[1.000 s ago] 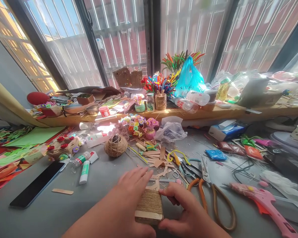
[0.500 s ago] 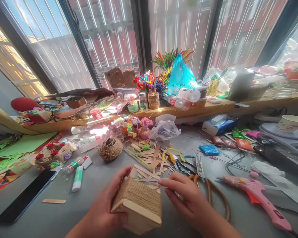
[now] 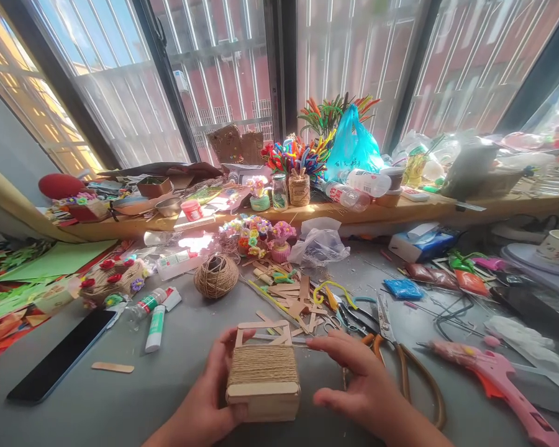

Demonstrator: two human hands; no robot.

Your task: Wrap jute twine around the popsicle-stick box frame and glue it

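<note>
A small box made of craft sticks (image 3: pixel 263 372) is held by my left hand (image 3: pixel 214 388), which grips its left side with the thumb at the front. Rows of brown twine wrap its middle, and a bare stick frame shows at its far end. Just right of the box, my right hand (image 3: pixel 354 379) has thumb and fingers apart and holds nothing. Its index fingertip is close to the box's far right corner. Loose craft sticks (image 3: pixel 289 298) lie beyond the box, with a ball of twine (image 3: pixel 215 277) to their left.
Scissors (image 3: pixel 384 316) and orange-handled pliers (image 3: pixel 403 372) lie right of my right hand, beside a pink hot glue gun (image 3: pixel 498 372). A phone (image 3: pixel 63 354), a glue stick (image 3: pixel 155 329) and a single craft stick (image 3: pixel 112 367) lie left. A crowded windowsill (image 3: pixel 279 217) runs behind.
The box has turned so its front faces me squarely, and its stick frame shows more. My right hand's fingers have spread away from the box. The view has shifted slightly left.
</note>
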